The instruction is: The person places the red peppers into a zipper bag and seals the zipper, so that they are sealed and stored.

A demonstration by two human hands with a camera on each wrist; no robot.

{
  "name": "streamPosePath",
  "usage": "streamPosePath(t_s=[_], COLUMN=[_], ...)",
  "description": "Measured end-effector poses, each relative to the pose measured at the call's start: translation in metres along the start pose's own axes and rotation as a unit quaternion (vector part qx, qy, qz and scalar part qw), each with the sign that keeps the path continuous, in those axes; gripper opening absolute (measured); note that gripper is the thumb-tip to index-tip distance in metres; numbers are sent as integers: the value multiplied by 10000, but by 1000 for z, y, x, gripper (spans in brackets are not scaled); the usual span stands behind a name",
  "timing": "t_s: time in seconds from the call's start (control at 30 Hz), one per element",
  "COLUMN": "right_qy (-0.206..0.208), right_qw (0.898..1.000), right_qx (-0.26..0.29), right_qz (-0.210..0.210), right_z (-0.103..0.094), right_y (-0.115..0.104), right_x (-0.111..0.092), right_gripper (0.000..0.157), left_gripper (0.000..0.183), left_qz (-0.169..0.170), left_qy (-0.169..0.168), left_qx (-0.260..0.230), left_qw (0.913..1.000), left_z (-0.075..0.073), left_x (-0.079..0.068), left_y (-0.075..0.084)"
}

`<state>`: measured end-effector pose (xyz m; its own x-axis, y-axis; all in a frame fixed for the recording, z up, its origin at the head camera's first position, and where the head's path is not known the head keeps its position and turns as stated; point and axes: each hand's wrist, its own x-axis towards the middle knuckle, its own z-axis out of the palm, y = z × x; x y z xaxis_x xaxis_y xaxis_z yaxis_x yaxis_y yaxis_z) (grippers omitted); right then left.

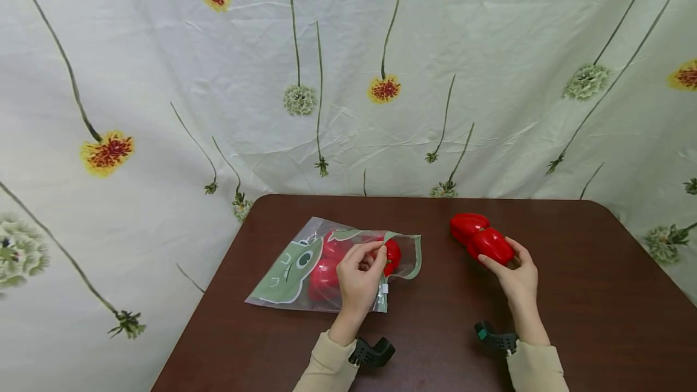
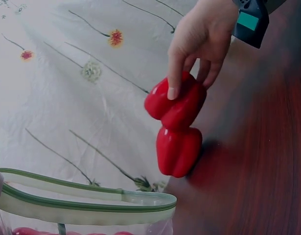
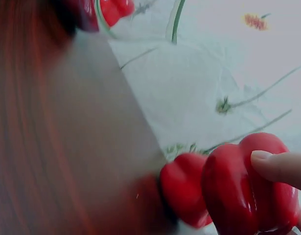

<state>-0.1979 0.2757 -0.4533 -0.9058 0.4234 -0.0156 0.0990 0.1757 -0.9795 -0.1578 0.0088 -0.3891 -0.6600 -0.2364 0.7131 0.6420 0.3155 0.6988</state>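
Observation:
My left hand pinches the top edge of a clear zip bag with a green cartoon print, holding its mouth apart. Inside the bag are several red bell peppers. To the right, my right hand grips a red bell pepper between thumb and fingers. Just beyond it another red bell pepper rests on the table. In the left wrist view the bag's green-striped rim gapes open, and the gripped pepper shows above the other one.
The dark brown wooden table has rounded far corners. Behind it hangs a pale cloth printed with flowers and stems. A black wrist strap is on the left wrist and another on the right wrist.

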Motion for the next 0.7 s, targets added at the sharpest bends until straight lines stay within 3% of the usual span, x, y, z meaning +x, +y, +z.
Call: streamPosePath(t_s=[0.33,0.7], right_qy=[-664,-1739], right_qw=[9976,9830], right_qx=[22,-86], right_qz=[-210,-591], right_z=[13,32], right_y=[-23,-40], right_x=[-13,-31], right_gripper=[75,72], left_gripper=[11,11], left_qz=[8,-22], left_qy=[-6,-16], left_qx=[9,12], left_qw=[10000,10000], left_z=[-1,-1], left_x=[3,6], left_y=[-1,-2])
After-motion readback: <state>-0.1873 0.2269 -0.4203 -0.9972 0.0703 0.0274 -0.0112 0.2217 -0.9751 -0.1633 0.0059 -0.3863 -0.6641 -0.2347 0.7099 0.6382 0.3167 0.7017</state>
